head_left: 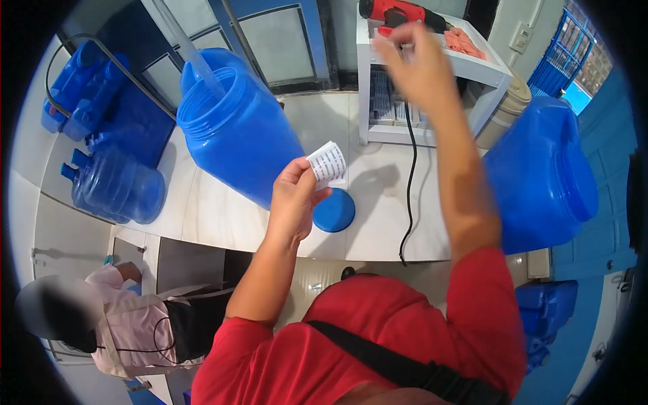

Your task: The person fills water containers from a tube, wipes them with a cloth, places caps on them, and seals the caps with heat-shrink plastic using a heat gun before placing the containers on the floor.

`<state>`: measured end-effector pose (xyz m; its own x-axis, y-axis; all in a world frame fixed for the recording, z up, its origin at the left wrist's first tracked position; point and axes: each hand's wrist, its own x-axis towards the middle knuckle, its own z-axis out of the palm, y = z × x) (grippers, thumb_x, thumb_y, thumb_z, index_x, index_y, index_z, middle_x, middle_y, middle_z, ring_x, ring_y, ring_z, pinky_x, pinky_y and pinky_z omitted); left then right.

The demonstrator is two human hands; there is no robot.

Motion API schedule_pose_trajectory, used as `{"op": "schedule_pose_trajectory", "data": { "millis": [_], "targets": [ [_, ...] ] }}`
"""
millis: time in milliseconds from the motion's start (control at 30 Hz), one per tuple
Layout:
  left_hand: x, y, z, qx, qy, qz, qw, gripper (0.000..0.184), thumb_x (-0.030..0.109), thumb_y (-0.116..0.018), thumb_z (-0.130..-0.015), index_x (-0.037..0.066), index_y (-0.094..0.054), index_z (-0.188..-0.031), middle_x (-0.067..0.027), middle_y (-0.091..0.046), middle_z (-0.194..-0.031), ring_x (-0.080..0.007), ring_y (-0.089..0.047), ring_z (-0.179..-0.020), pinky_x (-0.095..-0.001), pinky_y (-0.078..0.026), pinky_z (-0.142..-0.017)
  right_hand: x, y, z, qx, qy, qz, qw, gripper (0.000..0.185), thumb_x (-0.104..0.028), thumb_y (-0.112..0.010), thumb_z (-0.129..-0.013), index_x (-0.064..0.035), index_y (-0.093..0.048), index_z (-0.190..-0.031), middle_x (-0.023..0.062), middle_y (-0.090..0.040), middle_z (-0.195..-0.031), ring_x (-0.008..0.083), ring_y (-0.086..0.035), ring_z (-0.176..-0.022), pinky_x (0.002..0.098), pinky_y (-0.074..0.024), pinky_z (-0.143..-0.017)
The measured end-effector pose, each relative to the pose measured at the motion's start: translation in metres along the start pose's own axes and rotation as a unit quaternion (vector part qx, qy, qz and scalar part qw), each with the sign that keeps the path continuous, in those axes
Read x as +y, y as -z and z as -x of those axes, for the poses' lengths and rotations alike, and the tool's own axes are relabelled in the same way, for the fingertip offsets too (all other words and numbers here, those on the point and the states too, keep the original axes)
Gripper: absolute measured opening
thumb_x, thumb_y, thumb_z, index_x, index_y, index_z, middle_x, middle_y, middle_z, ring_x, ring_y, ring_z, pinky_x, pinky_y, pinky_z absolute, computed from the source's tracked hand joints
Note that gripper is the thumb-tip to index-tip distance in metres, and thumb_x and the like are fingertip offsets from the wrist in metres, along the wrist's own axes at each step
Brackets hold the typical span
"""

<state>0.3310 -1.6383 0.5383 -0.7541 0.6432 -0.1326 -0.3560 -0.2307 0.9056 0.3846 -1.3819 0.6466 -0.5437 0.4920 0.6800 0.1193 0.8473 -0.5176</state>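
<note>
My left hand (297, 192) is closed, pinching a small wad of white printed slips (328, 164) between thumb and fingers. Below the slips, a round blue cap (334, 210) lies on the white tiled counter. Just left of that hand stands a large blue jug (236, 128), its threaded mouth uncapped and a clear tube (202, 71) going into it. My right hand (418, 64), smeared by motion, is raised at the white shelf unit with its fingers loosely bent and apart. Close beyond it a red and black heat gun (405, 13) lies on the shelf top; contact between them is unclear.
A black cord (410, 182) runs down from the white shelf unit (496, 71) across the counter (378, 233). Another blue jug (540, 175) stands at right. Blue containers (88, 88) and a clear blue bottle (125, 185) sit at left. A person (131, 324) is at lower left.
</note>
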Motion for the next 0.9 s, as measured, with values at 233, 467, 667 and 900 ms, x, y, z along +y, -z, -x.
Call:
{"op": "schedule_pose_trajectory", "data": {
  "millis": [233, 467, 667, 900],
  "targets": [
    [-0.019, 0.029, 0.013, -0.005, -0.038, -0.081, 0.996, 0.022, 0.007, -0.062, -0.094, 0.000, -0.059, -0.114, -0.0060, -0.069, -0.103, -0.0094, -0.062, -0.084, -0.0233, -0.048, -0.071, 0.125, -0.068, -0.152, -0.140, -0.252, -0.068, 0.955, 0.059, -0.064, -0.077, -0.075, -0.0074, -0.068, -0.091, 0.0014, -0.059, -0.072, 0.0163, -0.058, -0.068, 0.0334, -0.0487, -0.070],
    [-0.046, 0.067, 0.011, -0.044, -0.036, -0.144, 0.988, 0.025, 0.009, -0.063, -0.093, 0.005, -0.058, -0.117, -0.0043, -0.066, -0.113, -0.0117, -0.063, -0.099, -0.0266, -0.051, -0.079, 0.069, -0.029, -0.115, 0.018, -0.172, -0.333, 0.927, 0.064, -0.036, -0.087, -0.073, 0.0033, -0.060, -0.115, 0.0080, -0.065, -0.094, 0.0127, -0.063, -0.071, 0.0271, -0.0516, -0.061],
    [-0.062, 0.077, 0.013, -0.005, -0.040, -0.165, 0.985, 0.020, 0.004, -0.063, -0.092, 0.001, -0.060, -0.112, -0.0052, -0.067, -0.099, -0.0089, -0.059, -0.078, -0.0230, -0.048, -0.068, 0.003, 0.048, 0.010, -0.051, -0.171, -0.439, 0.881, 0.044, -0.023, -0.076, -0.089, -0.0016, -0.056, -0.122, 0.0069, -0.068, -0.103, 0.0103, -0.064, -0.078, 0.0255, -0.0535, -0.062],
    [-0.113, 0.061, 0.027, -0.012, -0.016, -0.260, 0.965, 0.020, 0.009, -0.067, -0.090, 0.002, -0.061, -0.108, -0.0018, -0.065, -0.090, -0.0069, -0.054, -0.073, -0.0226, -0.042, -0.063, -0.009, 0.097, 0.206, -0.130, -0.004, -0.363, 0.923, 0.048, -0.016, -0.079, -0.081, -0.0082, -0.062, -0.125, 0.0104, -0.070, -0.112, 0.0225, -0.066, -0.101, 0.0370, -0.0521, -0.090]
  ]
}}
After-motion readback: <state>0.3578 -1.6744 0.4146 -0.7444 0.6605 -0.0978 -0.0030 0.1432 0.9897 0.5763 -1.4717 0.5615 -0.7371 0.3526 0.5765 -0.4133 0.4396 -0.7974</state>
